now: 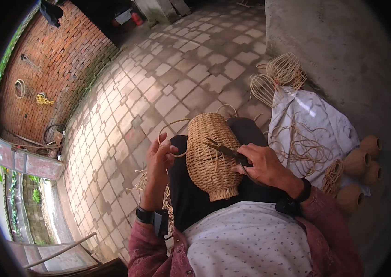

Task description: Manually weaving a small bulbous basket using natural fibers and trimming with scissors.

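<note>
A woven straw basket (210,159), wide in the body with a narrow neck, lies on my lap with its neck toward me. My right hand (265,164) is closed round the handles of dark scissors (225,150). Their blades point left and lie over the basket's side, where short fibre ends stick out; whether they cut into a strand I cannot tell. To the basket's left, my left hand (159,154) has its fingers curled on a looped straw cord (172,123) that runs to the basket. A second thin loop (226,107) stands at its far end.
On my right, loose straw cords (304,150) lie on a white sheet (324,115), with open-ribbed frames (287,71) beyond. Several tan jar-shaped vessels (358,160) stand by the wall. Loose fibres (141,181) hang left of my lap. Paving (172,78) stretches ahead toward a brick wall (61,55).
</note>
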Available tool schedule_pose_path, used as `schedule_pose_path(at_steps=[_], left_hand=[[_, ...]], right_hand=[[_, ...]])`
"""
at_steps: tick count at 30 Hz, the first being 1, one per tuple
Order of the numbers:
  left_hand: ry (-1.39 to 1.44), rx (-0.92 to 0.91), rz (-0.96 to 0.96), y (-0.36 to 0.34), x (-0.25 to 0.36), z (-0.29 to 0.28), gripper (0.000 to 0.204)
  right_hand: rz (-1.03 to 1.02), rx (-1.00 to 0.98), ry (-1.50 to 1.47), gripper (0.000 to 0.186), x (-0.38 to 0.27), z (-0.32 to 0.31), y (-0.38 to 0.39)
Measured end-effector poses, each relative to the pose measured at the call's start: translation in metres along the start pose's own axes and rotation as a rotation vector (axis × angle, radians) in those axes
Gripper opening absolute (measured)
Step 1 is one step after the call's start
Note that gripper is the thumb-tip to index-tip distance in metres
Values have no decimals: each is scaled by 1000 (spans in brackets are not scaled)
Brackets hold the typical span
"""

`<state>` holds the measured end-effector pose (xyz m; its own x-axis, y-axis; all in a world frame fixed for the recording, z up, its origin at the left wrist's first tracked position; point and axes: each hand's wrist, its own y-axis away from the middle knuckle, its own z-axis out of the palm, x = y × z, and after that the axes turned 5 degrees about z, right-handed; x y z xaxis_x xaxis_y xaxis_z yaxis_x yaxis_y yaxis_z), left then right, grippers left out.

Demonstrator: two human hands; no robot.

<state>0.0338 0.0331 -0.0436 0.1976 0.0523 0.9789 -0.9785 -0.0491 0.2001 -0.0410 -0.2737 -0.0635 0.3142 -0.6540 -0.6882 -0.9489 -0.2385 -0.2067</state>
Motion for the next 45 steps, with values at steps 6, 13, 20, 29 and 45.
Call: schedule_pose_path(at_steps=[6, 13, 20, 29, 45], left_hand=[[-778, 72, 871, 43, -12, 33, 30], [-1031, -107, 887, 55, -11, 77, 17], [-1011, -196, 931, 50, -9, 83, 15], [-868, -217, 939, 55, -22, 77, 14], [-960, -157, 1032, 59, -21, 82, 18]], right_hand=[[-21, -41, -144, 40, 11, -1, 8], [36, -42, -348, 42, 9, -11, 15], [183, 4, -381, 43, 25, -17, 35], [80, -108, -325, 49, 31, -29, 51], [53, -99, -275, 50, 35, -23, 55]])
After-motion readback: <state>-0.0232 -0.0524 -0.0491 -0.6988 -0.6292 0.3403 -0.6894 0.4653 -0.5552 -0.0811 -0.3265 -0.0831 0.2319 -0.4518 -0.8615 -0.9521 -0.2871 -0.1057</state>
